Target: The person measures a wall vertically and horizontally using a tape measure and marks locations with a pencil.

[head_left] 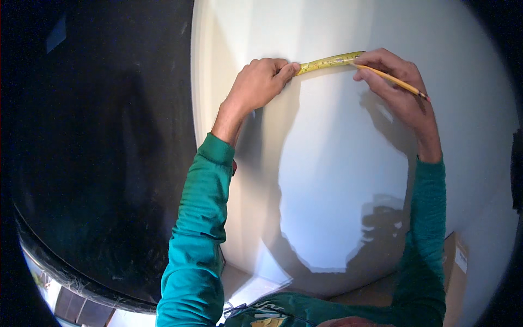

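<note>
A: Why is the yellow tape blade held so?
B: Left hand grips its left end, thumb on top, probably to steady the scale along the pale surface.
A: And the right hand?
B: Thumb and fingers grasp a pencil, point near the blade's lower edge, presumably for fine control.
A: Blade relative to fingers?
B: Spans between both hands; right end just beside the right fingertips. Contact there: cannot tell.

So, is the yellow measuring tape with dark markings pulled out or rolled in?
Pulled out: a strip of the yellow measuring tape spans from the left hand to the right hand.
</note>
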